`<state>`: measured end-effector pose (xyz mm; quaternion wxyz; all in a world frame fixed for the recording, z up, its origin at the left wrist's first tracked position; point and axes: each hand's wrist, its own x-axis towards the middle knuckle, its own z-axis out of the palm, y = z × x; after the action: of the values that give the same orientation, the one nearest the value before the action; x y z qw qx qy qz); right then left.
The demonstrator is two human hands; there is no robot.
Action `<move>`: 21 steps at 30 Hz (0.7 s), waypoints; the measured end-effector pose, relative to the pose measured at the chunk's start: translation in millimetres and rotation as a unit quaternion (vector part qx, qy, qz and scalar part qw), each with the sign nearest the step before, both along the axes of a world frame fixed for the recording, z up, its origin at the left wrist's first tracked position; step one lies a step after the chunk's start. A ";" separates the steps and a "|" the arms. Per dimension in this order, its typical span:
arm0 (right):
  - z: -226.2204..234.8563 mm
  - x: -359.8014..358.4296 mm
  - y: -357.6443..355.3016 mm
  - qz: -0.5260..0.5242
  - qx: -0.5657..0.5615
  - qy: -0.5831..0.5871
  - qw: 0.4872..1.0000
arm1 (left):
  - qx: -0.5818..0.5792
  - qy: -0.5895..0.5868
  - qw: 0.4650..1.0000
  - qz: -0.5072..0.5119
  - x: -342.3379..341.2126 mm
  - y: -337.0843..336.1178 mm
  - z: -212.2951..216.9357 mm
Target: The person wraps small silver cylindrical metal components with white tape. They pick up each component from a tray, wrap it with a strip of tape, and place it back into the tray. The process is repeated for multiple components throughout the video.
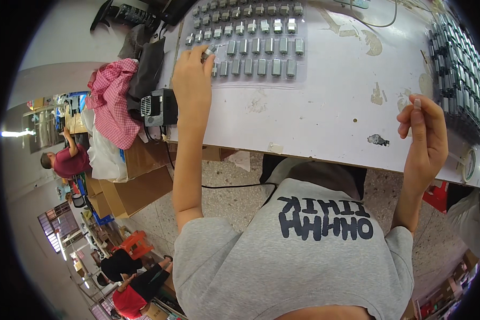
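Observation:
A clear plastic tray at the far side of the table holds rows of small silver metal motors. My left hand reaches over the tray's left edge, its fingers closed on one small motor at the near rows. My right hand is raised above the right part of the table, away from the tray. Its thumb and fingers are pinched together around a small whitish piece, too small to name.
Motors in trays form a tall stack at the right. A tape roll lies near the right edge. A black box-shaped device and pink checked cloth are left. Co-workers are farther off; a cable lies at the back.

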<state>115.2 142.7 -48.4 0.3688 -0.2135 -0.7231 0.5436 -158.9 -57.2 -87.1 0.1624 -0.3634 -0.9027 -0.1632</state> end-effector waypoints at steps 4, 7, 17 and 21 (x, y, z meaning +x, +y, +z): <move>-1.8 2.0 1.9 0.029 0.034 -0.045 0.998 | 0.035 -0.019 0.999 0.022 2.1 7.2 -2.4; -0.2 -1.9 -1.4 0.045 0.014 -0.046 0.998 | 0.049 -0.065 0.996 0.033 2.7 14.6 -1.1; -3.0 -0.4 -0.4 0.059 -0.003 -0.047 0.997 | 0.052 0.020 0.997 -0.050 -2.0 12.9 -13.0; -4.4 -0.1 -0.5 0.075 -0.005 -0.045 0.996 | 0.072 0.025 0.996 -0.051 -3.9 11.4 -18.7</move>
<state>115.1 142.2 -52.8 0.2934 -0.1850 -0.7500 0.5631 -162.8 -45.8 -105.7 0.2021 -0.4006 -0.8643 -0.2272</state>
